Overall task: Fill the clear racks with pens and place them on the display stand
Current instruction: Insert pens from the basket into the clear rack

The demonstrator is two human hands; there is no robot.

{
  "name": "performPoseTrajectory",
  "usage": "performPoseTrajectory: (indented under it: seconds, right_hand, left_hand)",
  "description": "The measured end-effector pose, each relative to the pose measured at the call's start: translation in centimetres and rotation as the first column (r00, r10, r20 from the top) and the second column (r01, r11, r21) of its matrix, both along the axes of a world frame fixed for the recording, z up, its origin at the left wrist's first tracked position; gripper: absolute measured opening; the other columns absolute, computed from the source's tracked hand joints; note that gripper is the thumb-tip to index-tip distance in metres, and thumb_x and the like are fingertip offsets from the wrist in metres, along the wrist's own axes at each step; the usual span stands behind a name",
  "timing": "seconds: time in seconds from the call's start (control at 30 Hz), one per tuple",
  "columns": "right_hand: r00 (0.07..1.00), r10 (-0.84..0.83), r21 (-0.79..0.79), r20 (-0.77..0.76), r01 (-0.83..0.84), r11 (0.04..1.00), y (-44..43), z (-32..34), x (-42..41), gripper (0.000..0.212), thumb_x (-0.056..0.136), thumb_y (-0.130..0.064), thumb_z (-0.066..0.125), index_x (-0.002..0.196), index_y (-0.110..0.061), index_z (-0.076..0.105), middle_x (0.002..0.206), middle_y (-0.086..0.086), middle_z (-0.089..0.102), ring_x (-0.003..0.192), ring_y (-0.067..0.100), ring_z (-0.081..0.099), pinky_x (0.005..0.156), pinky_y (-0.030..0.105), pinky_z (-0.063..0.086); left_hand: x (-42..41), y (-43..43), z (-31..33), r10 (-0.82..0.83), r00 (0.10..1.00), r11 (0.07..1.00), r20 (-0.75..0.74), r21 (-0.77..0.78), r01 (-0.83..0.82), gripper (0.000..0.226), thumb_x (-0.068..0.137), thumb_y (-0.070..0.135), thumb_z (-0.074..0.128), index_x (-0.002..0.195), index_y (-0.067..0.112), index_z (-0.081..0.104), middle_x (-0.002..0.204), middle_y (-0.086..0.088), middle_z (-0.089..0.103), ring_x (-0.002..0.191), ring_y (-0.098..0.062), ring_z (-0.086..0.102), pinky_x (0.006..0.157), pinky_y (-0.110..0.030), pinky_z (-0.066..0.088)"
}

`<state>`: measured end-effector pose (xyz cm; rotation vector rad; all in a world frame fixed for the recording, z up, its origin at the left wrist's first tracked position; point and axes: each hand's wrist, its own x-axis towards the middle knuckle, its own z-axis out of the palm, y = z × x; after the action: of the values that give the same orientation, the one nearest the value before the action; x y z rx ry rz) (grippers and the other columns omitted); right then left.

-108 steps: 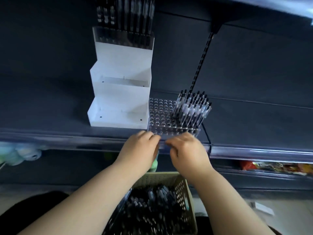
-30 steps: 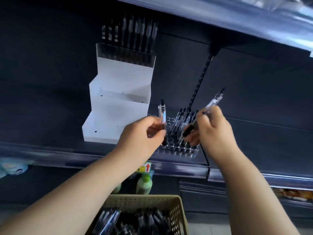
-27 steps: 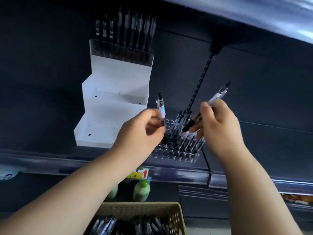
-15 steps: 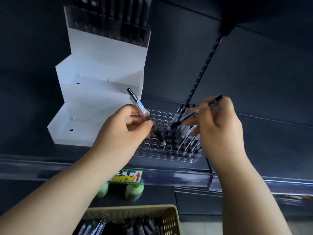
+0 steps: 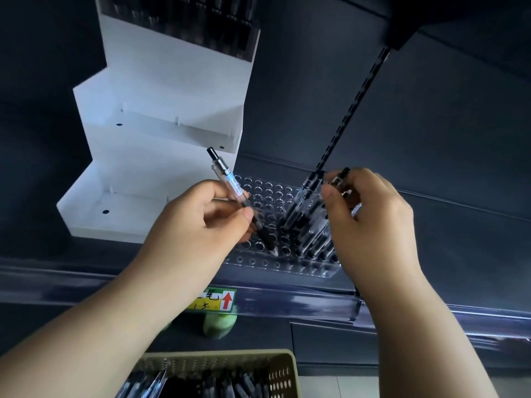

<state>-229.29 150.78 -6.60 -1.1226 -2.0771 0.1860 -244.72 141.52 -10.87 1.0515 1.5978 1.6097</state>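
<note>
A clear rack [image 5: 267,193] with rows of round holes lies on the dark shelf, its right part filled with several black pens [image 5: 307,222]. My left hand [image 5: 198,225] pinches a clear pen [image 5: 230,182], tilted, its black tip touching the rack's front holes. My right hand [image 5: 370,222] holds another pen [image 5: 340,176] over the filled right side; most of that pen is hidden by the fingers. The white stepped display stand [image 5: 161,145] stands left of the rack, with a filled rack [image 5: 201,27] on its top step.
A beige perforated basket [image 5: 281,372] holding several pens sits below. The shelf's front rail [image 5: 287,303] carries a yellow price tag [image 5: 212,300]. A slotted black upright [image 5: 353,101] rises behind the rack. A green bottle cap [image 5: 219,326] shows under the shelf.
My left hand lowered its pen until the tip reached the rack's front holes. My right hand brought its pen down closer to the filled pens. The view moved in.
</note>
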Motion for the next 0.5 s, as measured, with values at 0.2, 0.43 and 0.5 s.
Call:
performPoseTrajectory:
  seconds: [0.2,0.43,0.5]
  right_hand:
    - [1.000,0.001,0.034,0.024,-0.002,0.999,-0.13,0.13,-0.06,0.013,0.088,-0.023,0.059,0.097,-0.017,0.066,0.072,-0.023,0.043,0.078,0.021,0.051,0.068,0.025,0.031]
    - [1.000,0.025,0.098,0.012,-0.026,0.995,-0.38,0.35,-0.12,0.011,0.086,-0.020,0.063,0.097,-0.019,0.064,0.071,-0.029,0.042,0.075,0.022,0.053,0.068,0.029,0.036]
    - [0.999,0.035,0.108,0.015,-0.037,0.993,-0.51,0.30,-0.25,0.013,0.086,-0.019,0.063,0.098,-0.018,0.065,0.071,-0.029,0.041,0.076,0.023,0.054,0.068,0.031,0.039]
  left_hand:
    - [-0.05,-0.09,-0.05,0.011,0.999,1.000,-0.031,-0.004,-0.011,0.014,0.078,0.033,0.068,0.091,0.035,0.063,0.085,0.014,0.073,0.079,-0.006,0.070,0.087,-0.044,0.052]
    - [-0.13,0.12,-0.02,0.017,0.999,1.000,-0.038,-0.011,-0.017,0.025,0.069,0.040,0.062,0.093,0.036,0.062,0.085,0.014,0.073,0.082,-0.010,0.070,0.088,-0.045,0.052]
    - [-0.16,0.11,-0.04,0.022,0.999,1.000,-0.037,-0.005,-0.023,0.024,0.069,0.039,0.062,0.093,0.037,0.063,0.084,0.013,0.073,0.081,-0.010,0.071,0.088,-0.046,0.052]
